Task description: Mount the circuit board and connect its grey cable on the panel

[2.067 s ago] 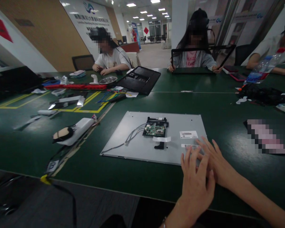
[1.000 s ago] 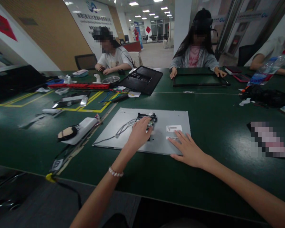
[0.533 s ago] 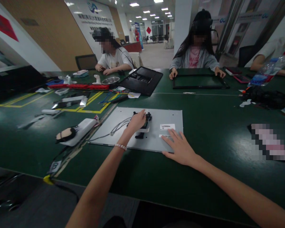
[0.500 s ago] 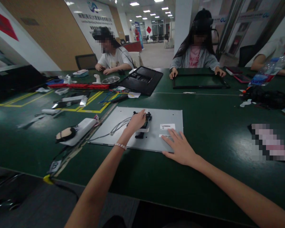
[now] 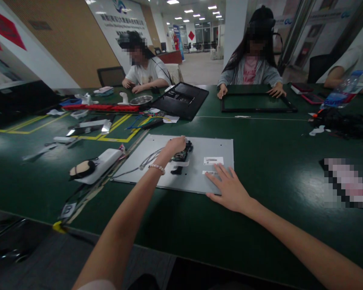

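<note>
The right hand [image 5: 230, 187] lies nearest, fingers spread wide and flat on the grey metal back of a display panel [image 5: 211, 147], gripping nothing, its tips by the lower label [image 5: 209, 172]. The panel lies flat on the green table [image 5: 269, 161]. A little farther in, the left hand [image 5: 176, 146] reaches across the circuit board [image 5: 179, 155] in its black bracket [image 5: 177, 170]; its fingers are bunched together at the bracket's far end, but their tips are hidden, so I cannot tell whether they have hold of anything. Grey cables [image 5: 149, 160] run from beside the board to the panel's left edge: a wrist catching them could strain their connections, and a hard upward pull could crack the board or tear the white tape strip [image 5: 181, 163]. If the right palm lifts, the panel might slide on the smooth tabletop. Compared with one second ago, the left hand has gone from covering the board to its far end, baring the tape, while the right hand stays spread. Beyond, a co-worker's black bezel frame [image 5: 258, 109] lies on the table; about two seconds ago it was held up.
</note>
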Demonstrator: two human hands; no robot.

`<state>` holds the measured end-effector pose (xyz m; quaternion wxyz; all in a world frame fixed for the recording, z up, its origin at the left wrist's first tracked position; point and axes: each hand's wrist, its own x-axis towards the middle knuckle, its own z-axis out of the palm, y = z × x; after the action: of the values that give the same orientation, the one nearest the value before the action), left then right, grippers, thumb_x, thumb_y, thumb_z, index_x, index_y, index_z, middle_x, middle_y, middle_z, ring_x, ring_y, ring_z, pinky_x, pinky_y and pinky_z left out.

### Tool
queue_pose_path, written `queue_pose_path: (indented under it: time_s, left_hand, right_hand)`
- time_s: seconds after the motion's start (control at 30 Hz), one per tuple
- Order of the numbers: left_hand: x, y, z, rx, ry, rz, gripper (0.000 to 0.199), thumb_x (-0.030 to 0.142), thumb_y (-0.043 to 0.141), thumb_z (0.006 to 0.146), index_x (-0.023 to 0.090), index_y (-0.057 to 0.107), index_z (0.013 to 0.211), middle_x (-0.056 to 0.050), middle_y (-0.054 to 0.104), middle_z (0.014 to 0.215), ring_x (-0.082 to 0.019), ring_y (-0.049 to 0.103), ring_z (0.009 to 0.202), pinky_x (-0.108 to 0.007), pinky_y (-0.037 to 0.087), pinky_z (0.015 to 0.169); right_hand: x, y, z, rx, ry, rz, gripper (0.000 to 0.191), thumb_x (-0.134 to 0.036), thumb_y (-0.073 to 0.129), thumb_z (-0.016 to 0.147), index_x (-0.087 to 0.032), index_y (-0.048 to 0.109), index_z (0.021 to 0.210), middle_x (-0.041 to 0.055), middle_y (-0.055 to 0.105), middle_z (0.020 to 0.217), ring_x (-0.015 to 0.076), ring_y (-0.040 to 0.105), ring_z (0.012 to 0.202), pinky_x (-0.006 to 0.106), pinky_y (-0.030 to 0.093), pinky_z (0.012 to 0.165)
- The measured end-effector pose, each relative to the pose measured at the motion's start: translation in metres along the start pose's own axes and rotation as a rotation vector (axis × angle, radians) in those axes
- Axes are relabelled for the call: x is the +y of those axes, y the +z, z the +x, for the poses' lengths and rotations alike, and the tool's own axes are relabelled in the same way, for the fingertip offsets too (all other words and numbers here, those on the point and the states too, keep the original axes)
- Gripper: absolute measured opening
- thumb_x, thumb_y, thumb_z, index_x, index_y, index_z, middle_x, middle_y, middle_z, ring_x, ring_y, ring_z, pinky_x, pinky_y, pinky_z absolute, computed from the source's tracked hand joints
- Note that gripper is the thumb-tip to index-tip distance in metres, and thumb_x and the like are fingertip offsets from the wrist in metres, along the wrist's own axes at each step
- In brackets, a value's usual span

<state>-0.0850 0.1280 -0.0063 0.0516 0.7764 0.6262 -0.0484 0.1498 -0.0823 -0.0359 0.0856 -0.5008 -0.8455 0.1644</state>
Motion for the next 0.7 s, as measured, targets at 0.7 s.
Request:
queue_pose_path:
  time_s: [0.7]
  left_hand:
    - [-0.015, -0.012, 0.044, -0.059, -0.182, 0.023, 0.056, 0.042, 0.054, 0.084, 0.030, 0.055, 0.139, -0.019, 0.052, 0.139, -0.043, 0.052, 0.118, -0.057, 0.041, 0.094]
  right_hand:
    - [0.001, 0.001, 0.000, 0.015, 0.008, -0.012, 0.076, -0.070, 0.031, 0.092, -0.028, 0.029, 0.154, 0.0105, 0.012, 0.164, 0.0324, 0.006, 0.150, 0.054, 0.007, 0.118]
